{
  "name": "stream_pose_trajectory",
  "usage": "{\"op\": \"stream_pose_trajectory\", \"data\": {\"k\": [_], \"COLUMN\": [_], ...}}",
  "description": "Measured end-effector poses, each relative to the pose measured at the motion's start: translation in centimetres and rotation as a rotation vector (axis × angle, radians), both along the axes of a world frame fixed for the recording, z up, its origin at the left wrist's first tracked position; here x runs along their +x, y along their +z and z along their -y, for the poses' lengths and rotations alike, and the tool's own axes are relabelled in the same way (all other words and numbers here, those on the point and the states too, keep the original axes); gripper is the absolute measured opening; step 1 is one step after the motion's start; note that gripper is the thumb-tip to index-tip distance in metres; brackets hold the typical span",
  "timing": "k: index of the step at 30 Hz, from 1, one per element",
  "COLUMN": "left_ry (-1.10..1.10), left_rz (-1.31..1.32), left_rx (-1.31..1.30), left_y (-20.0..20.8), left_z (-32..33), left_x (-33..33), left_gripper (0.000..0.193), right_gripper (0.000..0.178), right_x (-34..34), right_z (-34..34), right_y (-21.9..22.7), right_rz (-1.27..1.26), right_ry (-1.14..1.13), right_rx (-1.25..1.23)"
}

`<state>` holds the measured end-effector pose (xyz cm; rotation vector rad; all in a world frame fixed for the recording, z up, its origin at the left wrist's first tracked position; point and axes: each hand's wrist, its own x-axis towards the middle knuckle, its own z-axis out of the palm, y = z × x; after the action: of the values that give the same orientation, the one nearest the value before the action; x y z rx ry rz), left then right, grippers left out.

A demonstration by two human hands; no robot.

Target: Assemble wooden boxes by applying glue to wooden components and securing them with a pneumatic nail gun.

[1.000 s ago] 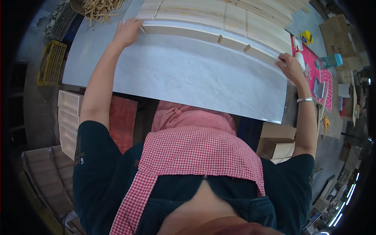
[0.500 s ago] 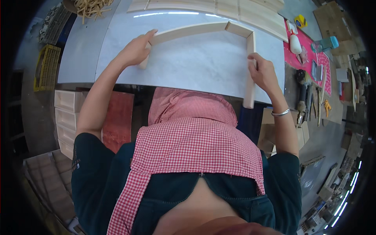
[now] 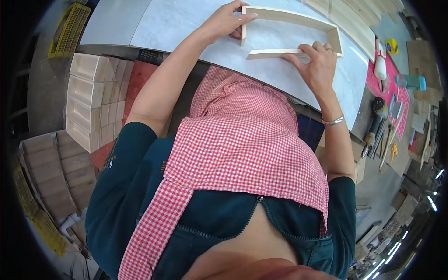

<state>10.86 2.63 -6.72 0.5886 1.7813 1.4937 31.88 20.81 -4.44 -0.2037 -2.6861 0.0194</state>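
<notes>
A rectangular frame of pale wooden strips stands on edge on the light marbled tabletop. Its far side and right short side meet at a corner. The near strip runs leftward from the right corner, and its left end sits apart from the left short side. My left hand is closed around the left short side, thumb laid over the top edge, some fingers hidden behind it. With thumb and fingers, my right hand pinches the near strip by the right corner.
Pale boards lie at the far right of the table. Beyond its right edge are a white bottle, a teal-lidded container, a power tool and orange-handled pliers. Stacked wooden boxes and a yellow crate stand at left.
The near strip has swung inward from pointing toward me to lying nearly parallel with the far side. My right hand turned with it. The view has shifted and tilted.
</notes>
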Motion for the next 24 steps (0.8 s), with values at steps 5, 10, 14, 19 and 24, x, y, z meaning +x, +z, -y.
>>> {"op": "stream_pose_trajectory", "data": {"k": [5,10,14,19,24], "left_ry": [0.041,-0.015,-0.144,-0.295,-0.251], "left_rz": [-0.050,-0.019,-0.114,-0.198,-0.398], "left_rx": [0.068,0.047,0.196,0.097,0.009], "left_y": [0.0,-0.2,-1.2,-1.8,-0.8], "left_z": [0.0,0.5,2.1,3.0,2.8], "left_x": [0.9,1.1,1.7,1.8,2.3], "left_gripper": [0.032,0.055,0.092,0.120,0.117], "right_gripper": [0.040,0.038,0.038,0.036,0.035], "right_x": [-0.9,-0.6,-0.7,-0.6,-0.7], "right_z": [0.2,-0.4,-0.5,-0.6,-0.3], "right_y": [-0.1,-1.7,-1.7,-1.9,-2.1], "right_rz": [-0.199,-0.059,-0.056,-0.018,-0.029], "right_ry": [0.132,0.064,0.054,0.045,0.054], "right_rx": [0.060,-0.230,-0.211,-0.196,-0.148]}}
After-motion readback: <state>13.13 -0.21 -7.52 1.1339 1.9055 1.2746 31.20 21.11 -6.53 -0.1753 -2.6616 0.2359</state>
